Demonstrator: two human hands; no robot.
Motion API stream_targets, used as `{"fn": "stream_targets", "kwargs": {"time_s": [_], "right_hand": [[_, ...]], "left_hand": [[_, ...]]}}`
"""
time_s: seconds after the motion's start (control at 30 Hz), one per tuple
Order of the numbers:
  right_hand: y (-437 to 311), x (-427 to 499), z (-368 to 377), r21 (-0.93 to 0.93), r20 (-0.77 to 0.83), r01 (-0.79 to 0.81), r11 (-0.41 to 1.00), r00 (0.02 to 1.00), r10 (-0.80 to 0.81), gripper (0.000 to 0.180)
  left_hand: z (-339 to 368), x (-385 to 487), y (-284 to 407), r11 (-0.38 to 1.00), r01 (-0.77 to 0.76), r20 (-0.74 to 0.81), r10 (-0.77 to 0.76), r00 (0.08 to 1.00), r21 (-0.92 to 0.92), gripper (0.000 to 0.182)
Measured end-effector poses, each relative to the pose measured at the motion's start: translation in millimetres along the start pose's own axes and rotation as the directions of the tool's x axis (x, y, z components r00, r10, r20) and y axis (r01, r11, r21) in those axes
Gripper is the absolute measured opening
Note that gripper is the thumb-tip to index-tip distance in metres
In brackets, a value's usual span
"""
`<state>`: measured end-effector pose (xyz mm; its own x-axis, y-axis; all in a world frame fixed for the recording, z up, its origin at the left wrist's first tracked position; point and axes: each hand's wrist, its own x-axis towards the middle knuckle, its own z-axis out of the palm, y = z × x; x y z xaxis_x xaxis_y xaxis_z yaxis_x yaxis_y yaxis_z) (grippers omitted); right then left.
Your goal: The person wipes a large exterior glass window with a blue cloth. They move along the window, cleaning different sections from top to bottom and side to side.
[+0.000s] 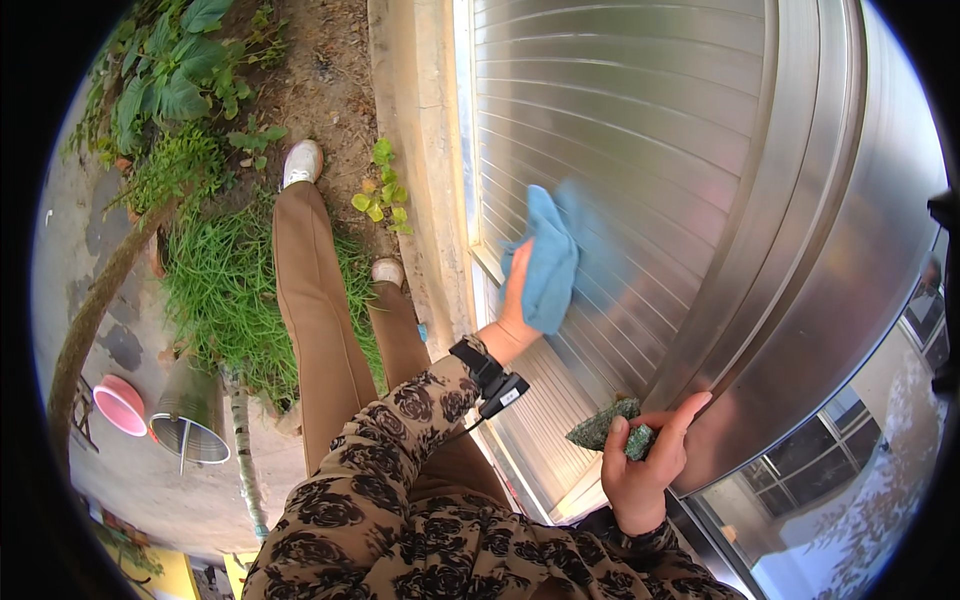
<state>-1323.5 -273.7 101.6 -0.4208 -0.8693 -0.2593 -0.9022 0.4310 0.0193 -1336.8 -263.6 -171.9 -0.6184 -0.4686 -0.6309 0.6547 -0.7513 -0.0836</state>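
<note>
My left hand (pixel 516 304) holds a crumpled blue cloth (pixel 551 274) against a shiny ribbed metal panel (pixel 630 135), which mirrors the cloth's colour. A black strap with a small device (pixel 491 375) sits around that wrist. Lower right, my right hand (pixel 641 472) grips a dark green, speckled scouring pad (pixel 606 426) between thumb and fingers. Its index finger extends over the smooth metal frame (pixel 750 300) beside the ribbed part; whether the fingertip touches it, I cannot tell. Part of the pad is hidden behind the thumb and fingers.
A concrete ledge (pixel 416 150) runs along the panel's foot. Grass-like green plants (pixel 225 300) and leafy plants (pixel 176 67) grow beside my legs. A pink basin (pixel 120 405), a metal bucket (pixel 191 420) and a slanting trunk (pixel 97 307) stand at left.
</note>
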Motion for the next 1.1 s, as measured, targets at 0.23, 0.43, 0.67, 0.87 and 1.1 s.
{"fn": "stream_targets", "kwargs": {"time_s": [0.23, 0.43, 0.67, 0.87, 1.1], "right_hand": [[-2.8, -2.5, 0.6, 0.051, -0.003, -0.055, 0.997, 0.998, 0.056, 0.083], [-1.8, -3.9, 1.1, 0.093, -0.002, -0.07, 0.993, 0.997, 0.071, 0.082], [0.1, -2.1, 2.6, 0.1, -0.003, -0.043, 0.994, 0.999, 0.043, 0.084], [0.6, -4.3, 1.2, 0.079, 0.013, -0.039, 0.996, 0.999, 0.038, 0.085], [1.9, -3.5, 0.4, 0.101, 0.02, -0.03, 0.994, 0.999, 0.029, 0.085]], "left_hand": [[-83.3, 70.5, 3.8, 0.987, -0.099, -0.138, 0.082, 0.987, -0.126, 0.026], [-125.6, 91.6, -6.3, 0.983, -0.071, -0.059, 0.082, 0.995, 0.167, 0.025], [-106.0, 63.0, -14.3, 0.993, 0.024, -0.091, -0.034, 0.995, -0.116, 0.026], [-22.6, -11.4, 0.9, 0.628, -0.306, 0.133, 0.307, 0.942, 0.715, 0.037], [62.1, -87.3, 2.1, 0.453, -0.62, 0.499, 0.367, 0.785, 0.641, 0.05]]}}
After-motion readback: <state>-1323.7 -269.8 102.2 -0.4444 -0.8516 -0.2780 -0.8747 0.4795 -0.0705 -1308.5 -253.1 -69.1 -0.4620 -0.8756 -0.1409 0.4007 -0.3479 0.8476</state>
